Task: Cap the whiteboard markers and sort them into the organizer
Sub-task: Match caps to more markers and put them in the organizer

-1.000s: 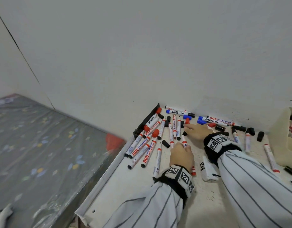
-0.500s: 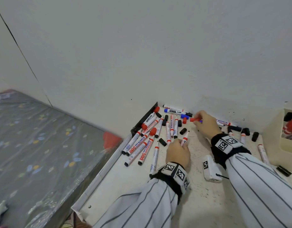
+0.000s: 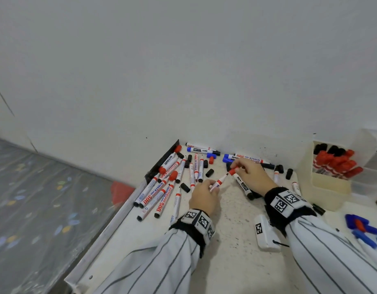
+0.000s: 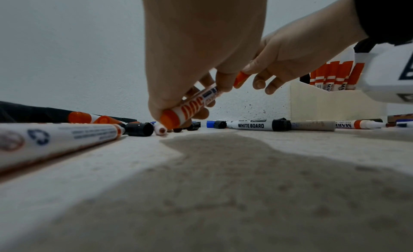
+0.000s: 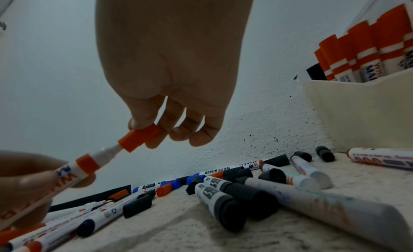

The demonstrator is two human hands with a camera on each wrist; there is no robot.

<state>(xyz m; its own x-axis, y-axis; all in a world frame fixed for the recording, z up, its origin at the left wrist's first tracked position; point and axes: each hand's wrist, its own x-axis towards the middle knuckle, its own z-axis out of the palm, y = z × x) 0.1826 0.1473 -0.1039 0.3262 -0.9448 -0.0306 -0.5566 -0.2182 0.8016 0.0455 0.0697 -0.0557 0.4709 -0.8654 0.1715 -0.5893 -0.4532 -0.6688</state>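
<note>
At the far left, beyond the surface's (image 3: 232, 225) edge, a bed (image 3: 45, 198) under patterned plastic is seen, well apart from the work. Against the black strip (image 3: 162, 161) at that edge a loose heap of markers (image 3: 162, 187) and stray black caps (image 3: 185, 187) is spread — some capped, some bare-tipped.

The red marker (image 3: 218, 183) is gripped round its barrel by the left hand (image 3: 204, 196) and is held clear of the surface, tip angled up toward the right, presumably so that the cap can be met squarely. The red cap (image 3: 232, 171) is pinched between thumb and fingers of the right hand (image 3: 252, 174), its open end brought just onto the tip; it is judged not yet pushed home.

Beneath the right hand more black and blue markers (image 5: 223, 199) are lying crossed — they would have to be cleared or reached over. A white tagged block (image 3: 265, 232) is lying near the right wrist. At the right the organizer (image 3: 329, 187) is standing, with capped red markers (image 3: 336, 164) upright in one compartment.
</note>
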